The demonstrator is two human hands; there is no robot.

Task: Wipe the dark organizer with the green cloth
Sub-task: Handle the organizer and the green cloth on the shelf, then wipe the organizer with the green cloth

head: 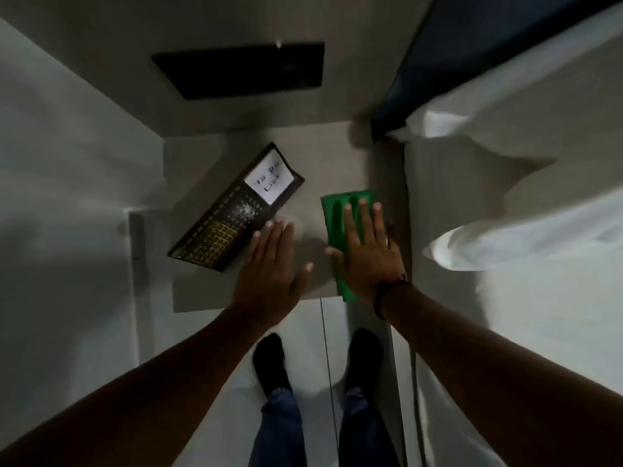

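Observation:
The dark organizer [232, 210] lies at an angle on a small grey table [323, 156], with a white note at its far end and a gold grid pattern at its near end. A folded green cloth [340, 227] lies to its right near the table's right edge. My right hand [365, 251] rests flat on the cloth, fingers spread. My left hand [269, 267] hovers flat and holds nothing, its fingertips at the organizer's near right edge.
A black flat panel [242, 69] sits on the surface behind the table. A bed with white sheets [526, 197] runs along the right. My feet in dark socks [269, 362] stand on the pale floor just below the table's front edge.

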